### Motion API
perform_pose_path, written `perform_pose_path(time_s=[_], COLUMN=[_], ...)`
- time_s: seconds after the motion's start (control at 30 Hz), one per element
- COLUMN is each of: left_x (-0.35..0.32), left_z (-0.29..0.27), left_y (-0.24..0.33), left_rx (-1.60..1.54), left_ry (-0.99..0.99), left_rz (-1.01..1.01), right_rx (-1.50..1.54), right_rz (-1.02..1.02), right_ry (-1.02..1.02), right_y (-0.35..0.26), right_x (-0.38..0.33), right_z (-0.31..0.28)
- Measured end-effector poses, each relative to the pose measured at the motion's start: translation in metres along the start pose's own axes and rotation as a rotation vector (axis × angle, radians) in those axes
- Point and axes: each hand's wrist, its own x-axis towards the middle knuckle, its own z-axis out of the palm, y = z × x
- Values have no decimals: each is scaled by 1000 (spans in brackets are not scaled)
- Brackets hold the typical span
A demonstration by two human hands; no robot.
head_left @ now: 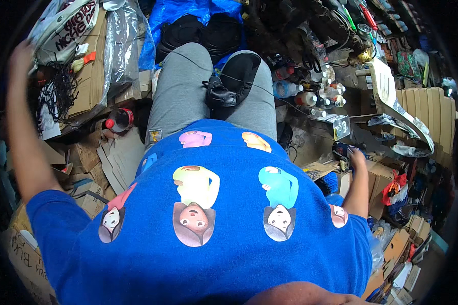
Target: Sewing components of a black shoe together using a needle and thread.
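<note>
A black shoe [234, 84] with an open strap or upper rests across my grey-trousered thighs, and a thin dark cord runs over it. Neither hand touches it. My left hand [22, 55] is stretched far out at the left, up against a white printed bag [66, 33]; its fingers are dim and hard to make out. Low on the right side, my right hand [358, 154] is closed by a dark object [343, 150] whose kind I cannot tell. The fingers there are partly hidden.
Black rounded items [221, 36] lie on a blue plastic sheet [160, 12] beyond my knees. Several bottles [306, 98] stand to the right, near a white chair-like frame [387, 94]. Cardboard [84, 91], tangled black cords [61, 91] and a red-capped bottle [120, 121] are at the left.
</note>
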Motion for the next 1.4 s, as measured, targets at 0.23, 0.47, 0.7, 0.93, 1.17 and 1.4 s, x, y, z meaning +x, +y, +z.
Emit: perform_pose_path(time_s=[0.23,0.47,0.7,0.93,1.17,1.4], left_x=[-217,-223,-221,-220,-222,-235], left_z=[10,-14,16,12,6,18], left_y=[337,400,408,404,411,414], left_rx=[-1013,-756,-866,-808,-632,-948], left_ry=[-361,-844,-1175,-1316,-1231,-854], left_rz=[1219,1199,1112,1182,1273,1201], right_rx=[953,737,878,859,95,153], right_rz=[-1046,-1053,-1085,-1031,-1131,-1086], right_ry=[179,131,68,366,629,491], right_y=[-293,-350,-351,-351,-353,-375], right_x=[-41,-60,-57,-86,-122,-104], right_z=[-94,-138,-106,-90,-124,-132])
